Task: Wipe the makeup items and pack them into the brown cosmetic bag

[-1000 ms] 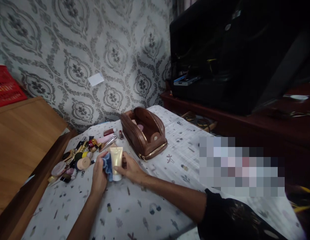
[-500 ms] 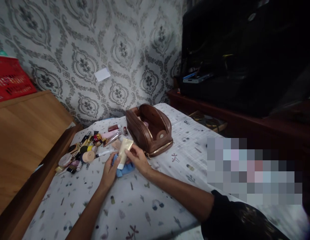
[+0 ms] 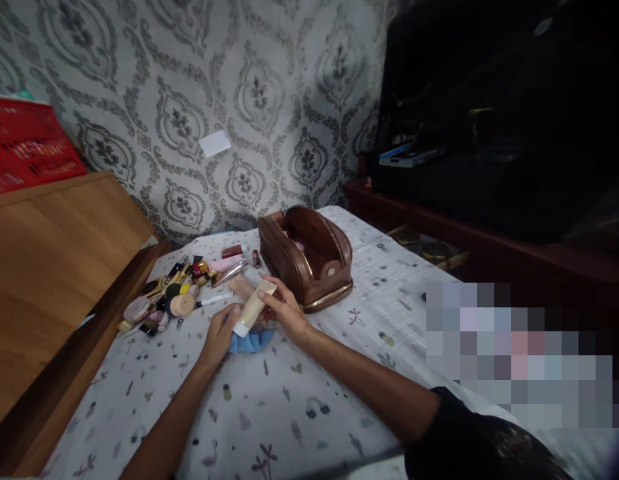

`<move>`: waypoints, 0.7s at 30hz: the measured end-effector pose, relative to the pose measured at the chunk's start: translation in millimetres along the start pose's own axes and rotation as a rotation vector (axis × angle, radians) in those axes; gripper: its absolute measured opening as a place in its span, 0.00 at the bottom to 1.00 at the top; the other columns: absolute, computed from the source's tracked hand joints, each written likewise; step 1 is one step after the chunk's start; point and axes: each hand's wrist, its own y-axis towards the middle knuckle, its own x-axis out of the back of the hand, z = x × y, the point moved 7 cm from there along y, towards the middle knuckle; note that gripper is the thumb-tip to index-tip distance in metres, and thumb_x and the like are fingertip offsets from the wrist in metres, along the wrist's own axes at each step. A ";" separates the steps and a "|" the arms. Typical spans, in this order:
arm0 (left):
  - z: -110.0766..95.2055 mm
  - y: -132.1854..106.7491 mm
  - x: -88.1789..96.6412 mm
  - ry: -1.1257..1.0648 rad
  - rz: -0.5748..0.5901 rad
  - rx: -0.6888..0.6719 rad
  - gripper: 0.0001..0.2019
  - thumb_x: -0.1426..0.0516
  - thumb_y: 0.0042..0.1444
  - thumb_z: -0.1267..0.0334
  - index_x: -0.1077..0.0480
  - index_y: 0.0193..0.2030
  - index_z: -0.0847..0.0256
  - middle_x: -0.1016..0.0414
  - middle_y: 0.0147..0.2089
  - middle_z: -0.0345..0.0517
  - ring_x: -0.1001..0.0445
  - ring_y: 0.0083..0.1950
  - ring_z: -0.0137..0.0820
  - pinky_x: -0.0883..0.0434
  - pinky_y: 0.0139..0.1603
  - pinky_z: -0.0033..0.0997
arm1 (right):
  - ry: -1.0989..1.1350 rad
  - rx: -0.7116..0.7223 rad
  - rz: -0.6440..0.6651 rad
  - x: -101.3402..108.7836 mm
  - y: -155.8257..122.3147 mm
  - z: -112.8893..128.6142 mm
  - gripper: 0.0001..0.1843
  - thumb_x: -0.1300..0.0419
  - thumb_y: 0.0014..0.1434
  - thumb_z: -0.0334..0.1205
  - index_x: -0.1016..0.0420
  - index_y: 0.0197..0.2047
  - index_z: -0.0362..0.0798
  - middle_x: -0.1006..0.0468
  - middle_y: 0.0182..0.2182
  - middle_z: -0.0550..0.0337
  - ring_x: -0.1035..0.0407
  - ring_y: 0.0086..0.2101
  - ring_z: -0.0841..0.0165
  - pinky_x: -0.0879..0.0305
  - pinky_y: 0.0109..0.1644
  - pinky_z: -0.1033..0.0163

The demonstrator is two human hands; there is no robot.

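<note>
My right hand (image 3: pixel 288 319) pinches a cream-coloured cosmetic tube (image 3: pixel 254 308) near its upper end, thumb on the front. The tube is tilted, its white cap pointing down to the left. My left hand (image 3: pixel 220 335) is closed beside the cap end, with a blue cloth (image 3: pixel 250 343) bunched at its fingers and under the tube. Some of the left fingers are hidden behind the cloth and tube. Just beyond my right hand stands a brown cosmetic bag (image 3: pixel 309 267), unzipped, with its top flap raised.
A pile of makeup (image 3: pixel 182 303), with compacts, small bottles and tubes, lies left of my hands on the patterned sheet (image 3: pixel 289 407). A wooden board (image 3: pixel 64 233) borders the left side. A dark television (image 3: pixel 489 133) stands at the right, and a blurred patch covers the lower right.
The tube has tipped further to the left and my right hand has shifted along its upper end. The blue cloth now shows lower, below the tube. The view has turned slightly left.
</note>
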 end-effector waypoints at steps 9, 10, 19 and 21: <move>6.9 2.2 23.6 0.015 -0.257 -0.001 0.29 0.48 0.60 0.37 0.23 0.35 0.64 0.24 0.32 0.45 0.29 0.34 0.34 0.33 0.36 0.30 | 0.005 0.057 0.016 -4.3 0.4 -2.7 0.39 0.28 0.45 0.54 0.46 0.52 0.54 0.27 0.37 0.67 0.30 0.22 0.74 0.30 0.27 0.64; 6.3 1.5 23.4 -0.003 -0.263 -0.006 0.29 0.49 0.60 0.37 0.23 0.37 0.63 0.23 0.34 0.46 0.28 0.36 0.35 0.32 0.38 0.30 | 0.002 0.073 0.013 -4.5 0.2 -2.1 0.39 0.28 0.46 0.54 0.47 0.52 0.54 0.27 0.38 0.66 0.29 0.22 0.74 0.29 0.28 0.64; 6.2 2.3 12.4 -0.163 -0.127 0.010 0.23 0.40 0.56 0.44 0.28 0.50 0.61 0.23 0.48 0.49 0.25 0.48 0.37 0.29 0.50 0.33 | -0.028 0.152 0.061 -10.4 -2.7 5.0 0.40 0.29 0.47 0.55 0.49 0.53 0.55 0.29 0.40 0.64 0.25 0.30 0.70 0.25 0.36 0.60; 10.6 3.0 14.6 -0.177 -0.148 0.017 0.24 0.42 0.58 0.42 0.27 0.49 0.61 0.22 0.45 0.48 0.25 0.43 0.35 0.29 0.44 0.32 | -0.024 0.153 0.072 -10.8 -2.9 5.9 0.38 0.29 0.48 0.56 0.48 0.52 0.55 0.29 0.40 0.64 0.24 0.32 0.68 0.25 0.36 0.61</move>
